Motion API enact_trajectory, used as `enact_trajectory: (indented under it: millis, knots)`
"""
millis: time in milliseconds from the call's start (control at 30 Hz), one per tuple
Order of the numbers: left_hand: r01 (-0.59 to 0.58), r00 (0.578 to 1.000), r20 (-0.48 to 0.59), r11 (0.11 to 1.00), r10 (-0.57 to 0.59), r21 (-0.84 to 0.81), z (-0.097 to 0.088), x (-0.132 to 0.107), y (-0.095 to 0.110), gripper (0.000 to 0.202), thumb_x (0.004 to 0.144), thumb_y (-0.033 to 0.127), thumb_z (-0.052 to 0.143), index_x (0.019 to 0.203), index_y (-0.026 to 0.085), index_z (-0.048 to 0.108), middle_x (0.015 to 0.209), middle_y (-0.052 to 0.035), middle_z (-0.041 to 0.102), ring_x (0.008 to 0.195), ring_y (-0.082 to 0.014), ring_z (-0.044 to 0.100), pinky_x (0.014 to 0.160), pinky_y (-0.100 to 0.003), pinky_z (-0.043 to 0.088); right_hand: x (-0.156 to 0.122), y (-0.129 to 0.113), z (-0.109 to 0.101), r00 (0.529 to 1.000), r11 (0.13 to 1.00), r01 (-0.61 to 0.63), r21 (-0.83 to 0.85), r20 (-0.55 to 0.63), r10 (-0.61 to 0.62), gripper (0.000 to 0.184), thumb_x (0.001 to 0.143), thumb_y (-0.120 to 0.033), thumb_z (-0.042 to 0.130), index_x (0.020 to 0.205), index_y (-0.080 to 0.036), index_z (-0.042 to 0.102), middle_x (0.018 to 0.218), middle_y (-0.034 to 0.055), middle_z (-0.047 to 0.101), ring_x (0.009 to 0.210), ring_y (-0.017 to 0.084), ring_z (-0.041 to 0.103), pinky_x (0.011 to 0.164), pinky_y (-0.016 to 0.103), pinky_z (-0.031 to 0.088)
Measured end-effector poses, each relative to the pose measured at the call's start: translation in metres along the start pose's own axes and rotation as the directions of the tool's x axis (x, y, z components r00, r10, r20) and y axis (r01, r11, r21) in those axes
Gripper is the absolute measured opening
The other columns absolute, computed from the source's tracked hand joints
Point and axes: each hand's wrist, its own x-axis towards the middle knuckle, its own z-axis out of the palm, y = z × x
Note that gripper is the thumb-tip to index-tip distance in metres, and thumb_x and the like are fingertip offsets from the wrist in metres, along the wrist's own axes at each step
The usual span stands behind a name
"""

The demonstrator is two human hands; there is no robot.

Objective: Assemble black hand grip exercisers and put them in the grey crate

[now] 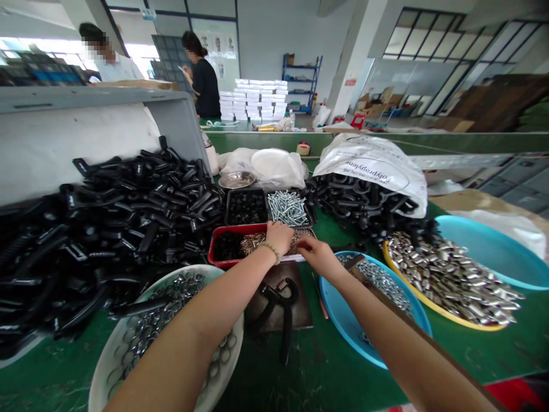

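Note:
My left hand (pixel 280 238), with a beaded bracelet on the wrist, reaches over the red tray (pixel 211 252). Its fingers are hidden behind the back of the hand. Small copper-coloured fasteners (pixel 252 244) lie right beside it, next to small black parts (pixel 229 246). To its right, the bent, closed fingers of my right hand (pixel 317 254) touch more small copper-coloured parts (pixel 303 234). Whatever they hold is too small to make out. Below both hands, a black plastic clamp-like tool (pixel 283 306) with spread handles rests on a dark metal plate (pixel 303 306).
Black handles (pixel 146 200) heap at the left. Metal rings fill a white basin (pixel 100 366). Silvery screws (pixel 288 207) stand behind my hands. A blue basin (pixel 369 360) and a yellow-rimmed tray (pixel 480 325) hold metal parts. Two people (pixel 206 83) are in the background.

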Motion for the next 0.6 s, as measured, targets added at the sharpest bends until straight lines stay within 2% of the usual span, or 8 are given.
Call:
enact_trajectory:
  millis: [133, 200, 300, 467, 600]
  knots:
    - [0.014, 1.0, -0.021, 1.0, -0.014, -0.008, 0.003, -0.004, 0.002, 0.023, 0.088, 0.025, 0.046, 0.092, 0.014, 0.066, 0.102, -0.0137, 0.063, 0.104, -0.0281, 0.054, 0.089, -0.046, 0.034, -0.034, -0.025, 0.01, 0.997, 0.971, 0.008, 0.241, 0.067, -0.025, 0.013, 0.088, -0.019, 0.049, 0.089, -0.018, 0.061, 0.085, 0.0019, 0.067, 0.08, 0.014, 0.061, 0.074, 0.025, 0.047]
    - [0.014, 1.0, -0.021, 1.0, -0.014, -0.017, 0.003, -0.004, 0.003, 0.024, 0.088, 0.027, 0.046, 0.095, 0.014, 0.065, 0.103, -0.0125, 0.063, 0.102, -0.0266, 0.056, 0.09, -0.044, 0.035, -0.043, -0.033, 0.016, 0.997, 0.959, 0.003, 0.283, 0.074, -0.025, 0.008, 0.087, -0.019, 0.051, 0.086, -0.017, 0.059, 0.086, 0.0036, 0.064, 0.081, 0.015, 0.059, 0.075, 0.027, 0.047]
    - [0.006, 1.0, -0.005, 1.0, -0.006, -0.029, 0.003, -0.002, 0.004, 0.022, 0.087, 0.024, 0.046, 0.097, 0.013, 0.063, 0.098, -0.0113, 0.065, 0.096, -0.0242, 0.06, 0.087, -0.04, 0.039, -0.045, -0.034, 0.021, 0.998, 0.969, 0.011, 0.247, 0.061, -0.027, 0.009, 0.088, -0.017, 0.05, 0.082, -0.017, 0.056, 0.084, 0.0046, 0.062, 0.081, 0.016, 0.057, 0.075, 0.028, 0.046]
    - [0.006, 1.0, 0.015, 0.999, -0.005, -0.051, 0.004, 0.0, 0.004, 0.024, 0.088, 0.014, 0.04, 0.099, 0.015, 0.062, 0.094, -0.0103, 0.067, 0.093, -0.0225, 0.062, 0.088, -0.041, 0.041, -0.045, -0.029, 0.028, 0.996, 0.975, 0.024, 0.219, 0.074, -0.041, 0.009, 0.089, -0.015, 0.047, 0.085, -0.017, 0.055, 0.087, 0.0048, 0.061, 0.083, 0.016, 0.058, 0.077, 0.027, 0.046]
    - [-0.007, 0.999, 0.03, 0.995, 0.01, -0.099, 0.007, 0.001, 0.004, 0.027, 0.089, 0.013, 0.039, 0.087, 0.015, 0.066, 0.093, -0.0119, 0.067, 0.098, -0.0233, 0.061, 0.089, -0.04, 0.041, -0.047, -0.028, 0.033, 0.996, 0.99, 0.024, 0.14, 0.084, -0.036, 0.011, 0.09, -0.014, 0.046, 0.086, -0.017, 0.056, 0.088, 0.0052, 0.062, 0.084, 0.016, 0.058, 0.078, 0.027, 0.046]
